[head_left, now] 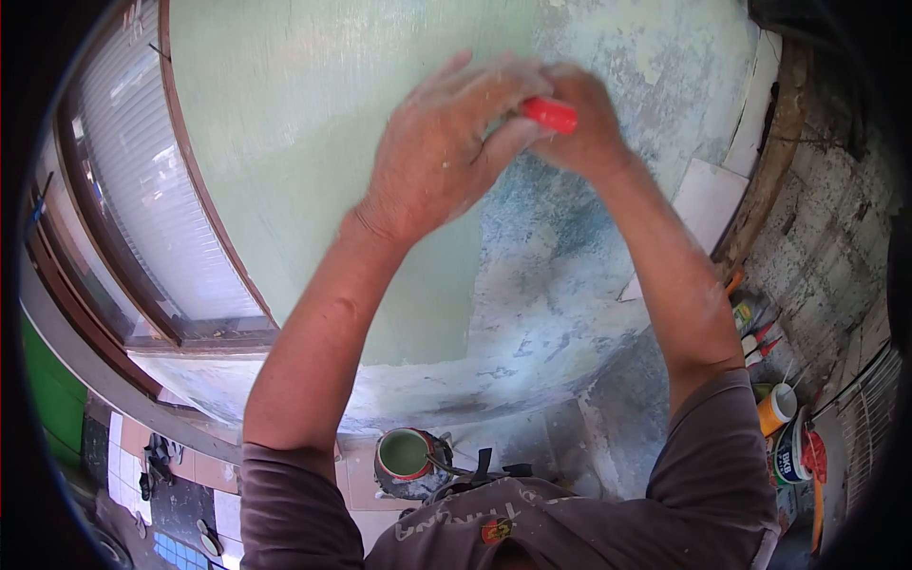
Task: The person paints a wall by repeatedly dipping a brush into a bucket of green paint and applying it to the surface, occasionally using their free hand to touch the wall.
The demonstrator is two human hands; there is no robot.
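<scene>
Both hands are raised together in front of a pale green wall [380, 285]. A short red handle [551, 114] shows between them, and the rest of this tool is hidden. My left hand [442, 147] is on the left of it, back toward the camera, with thumb and forefinger around the handle. Close against it on the right, my right hand [584, 119] is curled behind the handle's end, its fingers partly hidden and slightly blurred. The wall behind has smooth green coating on the left and patchy, bluish-grey surface on the right.
A louvred window [161, 190] lies to the left. Below stands a bucket [404, 453] of pale green material. At the lower right are an orange-and-white container [777, 408] and a labelled tub [788, 456]. Sandals [157, 461] lie on the floor at lower left.
</scene>
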